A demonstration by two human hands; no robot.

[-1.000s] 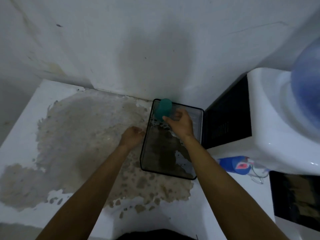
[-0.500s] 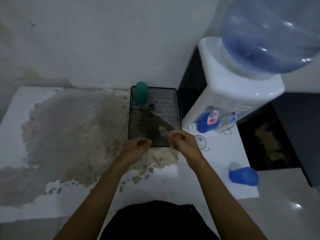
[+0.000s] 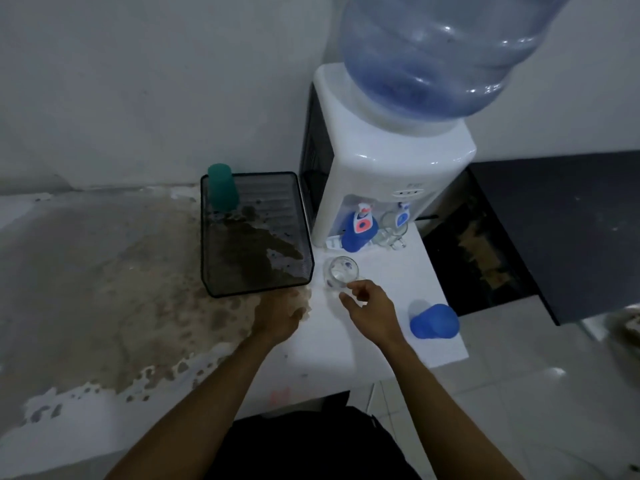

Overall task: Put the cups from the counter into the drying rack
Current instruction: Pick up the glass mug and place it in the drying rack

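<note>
A dark mesh drying rack (image 3: 206,237) stands on the white counter against the wall. A green cup (image 3: 222,186) stands upside down in its far left corner. A clear glass mug (image 3: 341,274) stands on the counter just right of the rack. My right hand (image 3: 371,308) hovers right at its near side, fingers apart, holding nothing. A blue cup (image 3: 434,321) lies on its side near the counter's right edge. My left hand (image 3: 281,315) rests loosely on the counter by the rack's near right corner, holding nothing.
A white water dispenser (image 3: 384,168) with a big blue bottle (image 3: 433,53) stands right of the rack. Another blue cup (image 3: 356,233) and a clear glass (image 3: 393,230) sit under its taps. The counter's right edge (image 3: 450,355) drops to a tiled floor.
My right hand let go of the green cup in the rack and drew back to the right, towards the glass mug. My left hand pulled back from the rack's left wall to its near corner.
</note>
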